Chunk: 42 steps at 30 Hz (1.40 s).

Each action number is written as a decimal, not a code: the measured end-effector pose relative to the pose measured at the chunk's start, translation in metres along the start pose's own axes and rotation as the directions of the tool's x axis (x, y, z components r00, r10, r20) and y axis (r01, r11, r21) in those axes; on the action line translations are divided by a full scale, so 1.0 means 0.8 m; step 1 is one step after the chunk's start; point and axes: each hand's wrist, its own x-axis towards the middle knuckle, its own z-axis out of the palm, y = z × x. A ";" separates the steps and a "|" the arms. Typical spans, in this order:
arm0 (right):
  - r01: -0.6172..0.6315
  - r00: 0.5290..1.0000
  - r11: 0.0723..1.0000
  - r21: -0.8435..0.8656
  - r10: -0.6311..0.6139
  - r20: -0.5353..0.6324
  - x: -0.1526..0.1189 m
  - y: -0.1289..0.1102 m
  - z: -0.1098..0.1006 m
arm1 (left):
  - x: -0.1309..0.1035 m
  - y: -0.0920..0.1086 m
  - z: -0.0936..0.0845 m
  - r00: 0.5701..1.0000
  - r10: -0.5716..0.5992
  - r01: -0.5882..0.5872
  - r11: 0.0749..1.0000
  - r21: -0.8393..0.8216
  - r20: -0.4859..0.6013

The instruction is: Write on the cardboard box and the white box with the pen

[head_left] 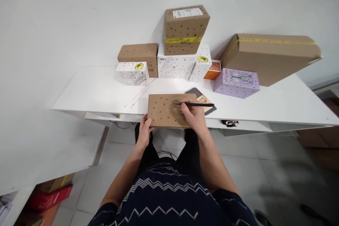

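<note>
Right hand [192, 113] pinches a thin black awl [194, 104] in closed fingers, shaft level, tip touching the top of the flat brown cardboard box [164, 114]. Left hand [144, 131] clamps that box's near left corner, thumb on top. Box lies at the front edge of the white table [100, 90], its top dotted with punched holes. Just behind its right corner: a dark phone [194, 92]. Further behind: a lilac perforated box [236, 83] and stacked perforated cartons [184, 30].

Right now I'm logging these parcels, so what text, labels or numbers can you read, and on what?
"BO": brown box, on its side, partly hidden.
Shipping label on the top brown box: too small to read.
Barcode on the white box: unreadable.
Yellow tape print: blurred.
Lilac box: pattern only.
</note>
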 end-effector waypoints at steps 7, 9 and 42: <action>0.036 0.999 0.997 -0.063 -0.034 0.033 -0.002 0.000 0.000 | 0.004 -0.007 0.005 1.000 0.026 -0.025 0.997 -0.076 0.004; 0.052 0.998 0.994 -0.094 -0.049 0.039 -0.001 -0.002 0.000 | 0.004 -0.006 0.007 1.000 0.028 -0.028 0.995 -0.099 -0.002; -0.191 0.907 0.443 -0.876 0.422 0.015 0.038 0.059 -0.032 | 0.005 0.028 -0.020 0.971 0.042 -0.061 0.996 -0.072 -0.237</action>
